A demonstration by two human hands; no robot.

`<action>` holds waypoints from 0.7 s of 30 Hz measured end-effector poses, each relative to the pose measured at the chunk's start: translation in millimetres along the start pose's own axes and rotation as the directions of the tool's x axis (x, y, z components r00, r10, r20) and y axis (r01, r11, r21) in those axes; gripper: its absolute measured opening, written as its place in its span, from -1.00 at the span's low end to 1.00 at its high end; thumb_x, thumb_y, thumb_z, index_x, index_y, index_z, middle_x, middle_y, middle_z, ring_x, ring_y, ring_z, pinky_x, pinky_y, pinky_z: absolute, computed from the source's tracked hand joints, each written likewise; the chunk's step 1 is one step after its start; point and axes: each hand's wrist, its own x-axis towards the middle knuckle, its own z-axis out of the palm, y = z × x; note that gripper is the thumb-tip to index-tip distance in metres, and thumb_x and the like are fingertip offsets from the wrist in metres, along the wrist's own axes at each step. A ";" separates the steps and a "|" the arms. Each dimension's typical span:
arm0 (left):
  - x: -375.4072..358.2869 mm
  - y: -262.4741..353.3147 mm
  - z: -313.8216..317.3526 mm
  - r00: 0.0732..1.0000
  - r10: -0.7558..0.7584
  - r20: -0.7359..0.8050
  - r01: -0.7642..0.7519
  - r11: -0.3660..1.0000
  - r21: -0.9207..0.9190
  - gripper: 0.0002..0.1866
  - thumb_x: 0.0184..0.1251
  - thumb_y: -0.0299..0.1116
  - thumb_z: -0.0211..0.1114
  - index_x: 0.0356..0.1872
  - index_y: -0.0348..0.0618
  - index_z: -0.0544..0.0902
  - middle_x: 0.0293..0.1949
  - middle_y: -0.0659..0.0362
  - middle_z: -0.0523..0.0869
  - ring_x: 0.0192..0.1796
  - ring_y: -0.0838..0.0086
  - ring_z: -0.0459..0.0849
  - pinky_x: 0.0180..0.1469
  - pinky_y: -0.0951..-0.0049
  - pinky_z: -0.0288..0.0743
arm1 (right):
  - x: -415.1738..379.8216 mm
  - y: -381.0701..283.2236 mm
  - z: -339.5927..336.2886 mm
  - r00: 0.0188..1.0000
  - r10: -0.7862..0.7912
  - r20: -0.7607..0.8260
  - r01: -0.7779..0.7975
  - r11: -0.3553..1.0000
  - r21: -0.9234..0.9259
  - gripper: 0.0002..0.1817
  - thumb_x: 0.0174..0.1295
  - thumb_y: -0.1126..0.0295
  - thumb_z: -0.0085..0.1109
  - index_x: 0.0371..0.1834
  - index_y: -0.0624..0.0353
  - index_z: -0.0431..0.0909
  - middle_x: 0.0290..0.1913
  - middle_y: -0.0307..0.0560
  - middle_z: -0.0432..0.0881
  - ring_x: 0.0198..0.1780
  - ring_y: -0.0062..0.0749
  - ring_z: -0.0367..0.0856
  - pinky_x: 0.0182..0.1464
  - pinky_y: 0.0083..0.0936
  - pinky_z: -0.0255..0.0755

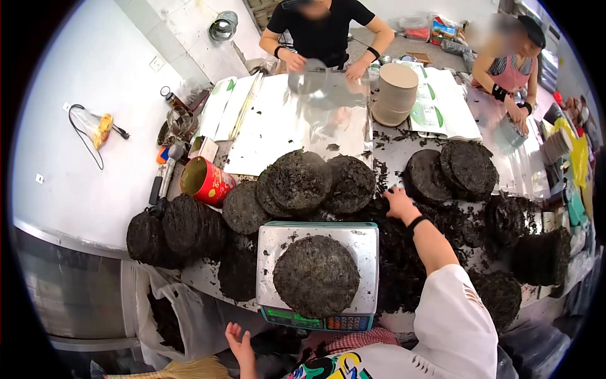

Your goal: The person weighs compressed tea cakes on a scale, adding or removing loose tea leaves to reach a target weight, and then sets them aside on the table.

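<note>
A dark round cake of dried, leafy material, like seaweed (317, 276), lies flat on the steel plate of a digital scale (266, 252) in front of me. My right hand (401, 204) reaches past the scale's far right corner, fingers apart, at the edge of loose dark flakes (399, 252). Low and left of the scale, my left hand (239, 344) hangs open and holds nothing. Just beyond the scale, more round cakes (295, 182) overlap one another. Further cakes (468, 169) lie stacked to the right of my right hand.
A red tin (207, 181) stands left of the cakes, by stacked cakes (192, 224) at the table's left edge. Across the table, one person (320, 31) handles a clear sheet near a stack of round discs (395, 95). Another person (514, 69) works at the far right.
</note>
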 end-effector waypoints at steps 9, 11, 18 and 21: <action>47.1 46.1 45.9 0.910 0.314 0.269 -0.300 0.950 -0.093 -0.47 0.17 -0.58 0.17 0.22 -0.31 0.31 0.12 -0.06 0.48 0.19 0.29 0.46 0.20 0.37 0.33 | -116.2 6.9 -44.0 0.923 -0.115 -0.366 0.192 0.965 0.179 -0.64 -0.17 0.69 0.04 -0.28 0.09 0.60 -0.15 0.01 0.55 0.00 -0.02 0.47 0.05 -0.27 0.39; 40.8 81.9 73.0 0.833 0.366 0.414 -0.364 0.927 -0.089 -0.47 0.20 -0.48 0.18 0.23 -0.31 0.31 0.16 -0.04 0.44 0.19 0.27 0.45 0.19 0.35 0.34 | -146.7 -29.9 -79.6 0.869 -0.149 -0.471 0.291 0.925 0.244 -0.58 -0.21 0.76 -0.03 -0.25 0.16 0.59 -0.07 0.01 0.56 0.04 0.04 0.45 0.08 -0.27 0.37; 15.9 89.3 161.6 0.623 0.556 0.550 -0.698 0.713 0.068 -0.25 0.17 -0.38 0.21 0.36 -0.31 0.07 0.34 -0.24 0.07 0.41 -0.09 -0.01 0.41 0.10 -0.09 | -218.2 -230.6 -103.0 0.692 -0.624 -0.363 0.644 0.761 -0.080 -0.51 -0.08 0.53 0.12 0.03 0.08 0.51 0.15 0.09 0.42 0.25 -0.03 0.33 0.21 -0.27 0.33; 15.5 91.7 165.9 0.634 0.557 0.536 -0.663 0.749 0.006 -0.31 0.14 -0.50 0.07 0.35 -0.29 0.10 0.34 -0.20 0.10 0.42 -0.07 -0.02 0.42 0.10 -0.12 | -231.3 -254.9 -94.4 0.744 -0.563 -0.358 0.563 0.818 -0.117 -0.32 -0.16 0.57 0.13 0.20 0.10 0.37 0.23 0.21 0.33 0.31 0.08 0.24 0.26 -0.25 0.27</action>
